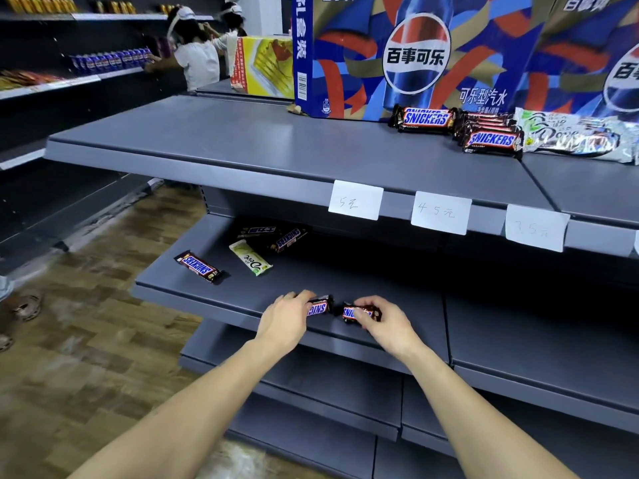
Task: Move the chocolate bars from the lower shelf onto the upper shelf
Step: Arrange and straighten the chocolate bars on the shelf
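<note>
On the grey lower shelf (380, 281), my left hand (285, 318) is closed over one Snickers bar (320, 307) and my right hand (382, 321) over a second Snickers bar (356, 312), both near the front edge. Further left on that shelf lie another Snickers bar (200, 266), a green Dove bar (250, 257) and two dark bars (288, 238) at the back. The upper shelf (262, 146) carries a Snickers bar (425, 118), a stack of Snickers bars (491, 137) and silver Dove packs (574, 136) at the right.
Large Pepsi cartons (415, 53) stand at the back of the upper shelf. White price tags (441, 212) hang on its front edge. Two people (198, 53) work at shelves far left, across a wooden floor aisle (86, 323). More grey shelves sit below.
</note>
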### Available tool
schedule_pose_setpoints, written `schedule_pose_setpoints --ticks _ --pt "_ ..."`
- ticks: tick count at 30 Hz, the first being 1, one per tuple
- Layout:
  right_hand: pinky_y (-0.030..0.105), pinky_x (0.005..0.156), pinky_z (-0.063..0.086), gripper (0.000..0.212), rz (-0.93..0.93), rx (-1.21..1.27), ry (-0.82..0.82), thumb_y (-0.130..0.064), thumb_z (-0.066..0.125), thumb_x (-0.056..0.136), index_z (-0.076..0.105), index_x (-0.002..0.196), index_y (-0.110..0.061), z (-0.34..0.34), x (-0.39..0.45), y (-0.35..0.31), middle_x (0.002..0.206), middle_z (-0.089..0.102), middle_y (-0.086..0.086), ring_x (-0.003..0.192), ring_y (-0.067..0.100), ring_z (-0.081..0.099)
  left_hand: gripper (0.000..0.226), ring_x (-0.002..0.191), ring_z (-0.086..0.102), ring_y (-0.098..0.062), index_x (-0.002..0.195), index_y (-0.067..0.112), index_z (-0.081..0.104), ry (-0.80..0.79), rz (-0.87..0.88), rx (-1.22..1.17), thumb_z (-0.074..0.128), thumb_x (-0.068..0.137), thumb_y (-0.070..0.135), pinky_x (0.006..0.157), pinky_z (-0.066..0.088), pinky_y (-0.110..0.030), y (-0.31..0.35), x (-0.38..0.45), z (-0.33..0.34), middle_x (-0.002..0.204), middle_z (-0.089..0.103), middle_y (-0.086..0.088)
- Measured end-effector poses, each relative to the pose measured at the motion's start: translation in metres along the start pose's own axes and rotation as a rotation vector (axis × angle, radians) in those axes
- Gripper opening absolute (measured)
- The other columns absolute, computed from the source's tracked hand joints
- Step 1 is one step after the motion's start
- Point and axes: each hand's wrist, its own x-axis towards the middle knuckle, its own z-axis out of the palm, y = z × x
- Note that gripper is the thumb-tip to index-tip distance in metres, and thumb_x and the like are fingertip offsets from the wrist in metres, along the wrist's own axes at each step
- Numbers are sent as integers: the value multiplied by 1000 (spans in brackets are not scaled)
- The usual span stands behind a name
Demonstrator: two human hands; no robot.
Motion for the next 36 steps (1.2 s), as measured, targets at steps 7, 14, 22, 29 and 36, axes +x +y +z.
schedule_pose_setpoints --ticks 7,14,22,29,36 --pt "11 57 44 41 -2 -12 26 -2 69 80 64 102 -36 1 3 2 98 68 -12 71 3 61 44 105 52 -18 136 33 39 -149 -11 -199 45 94 46 89 46 -34 -9 -2 -1 112 52 2" --pt "18 48 43 39 -3 -4 57 -2 70 78 65 99 -35 0 4 0 89 68 -7 52 -1 51 40 79 52 -11 121 28 34 -145 29 -198 55 90 16 67 42 -27 -17 -2 -3 101 51 8" --pt "18 50 44 37 7 -9 103 -1 70 77 64 96 -32 8 0 -9 90 68 -5 54 -1 51 30 92 54 -12 110 29 45 -73 38 -277 63 87 22 80 48 -31 -26 -3 -1 106 47 10" --pt "9 64 45 37 -23 -89 144 -4 75 77 64 97 -34 15 -9 -16 102 64 -11 83 4 62 30 99 45 -11 107 36 50 102 45 -75 63 82 25 89 28 -29 -26 -10 2 103 56 19" --pt "0 74 38 35 -20 -178 192 -4 76 76 66 99 -29 17 -25 -24 105 56 -10 94 0 57 27 92 51 -9 103 36 53 111 91 -59 64 80 27 90 30 -27 -29 -13 -4 92 64 16"
